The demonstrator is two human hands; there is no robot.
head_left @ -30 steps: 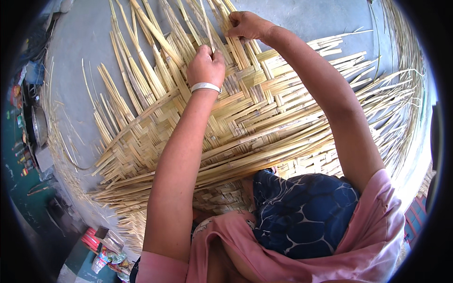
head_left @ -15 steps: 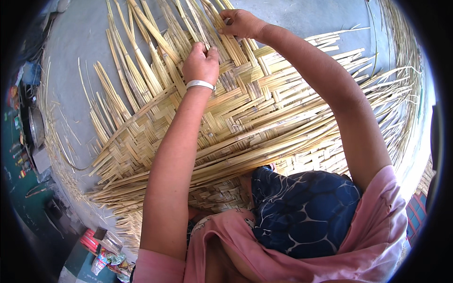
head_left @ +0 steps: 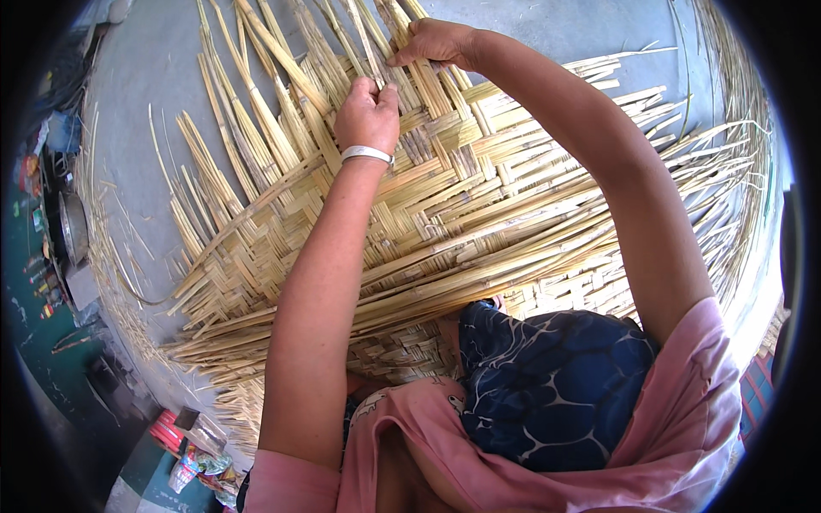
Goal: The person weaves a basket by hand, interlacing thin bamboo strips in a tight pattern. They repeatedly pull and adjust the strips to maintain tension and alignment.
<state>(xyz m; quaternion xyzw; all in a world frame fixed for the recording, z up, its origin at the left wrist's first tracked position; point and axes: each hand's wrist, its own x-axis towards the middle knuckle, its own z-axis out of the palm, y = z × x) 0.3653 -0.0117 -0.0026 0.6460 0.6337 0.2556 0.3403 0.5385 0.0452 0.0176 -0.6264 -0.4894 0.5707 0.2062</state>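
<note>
A half-woven mat (head_left: 445, 197) of flat, straw-coloured cane strips lies on the grey floor in front of me. My left hand (head_left: 368, 120), with a pale bracelet at the wrist, is closed near the mat's far edge. Between its thumb and fingers is a narrow cane strip (head_left: 366, 38) that points away from me. To its right, my right hand (head_left: 434, 44) reaches over the mat, thumb and fingers closed on neighbouring upright strips (head_left: 425, 81). Its fingertips are partly hidden. A thick bundle of long strips (head_left: 479, 278) lies across the mat close to my knees.
Loose strip ends (head_left: 209, 162) fan out at the far left, others (head_left: 718, 162) at the right. More long strips (head_left: 742, 68) lie along the right rim. Dark household items and a metal pan (head_left: 75, 227) stand at the left. Colourful packets (head_left: 201, 466) lie lower left.
My right hand has shifted slightly down and toward my left hand along the strips, its fingers lower. My left hand keeps its hold on the strip, nearly still.
</note>
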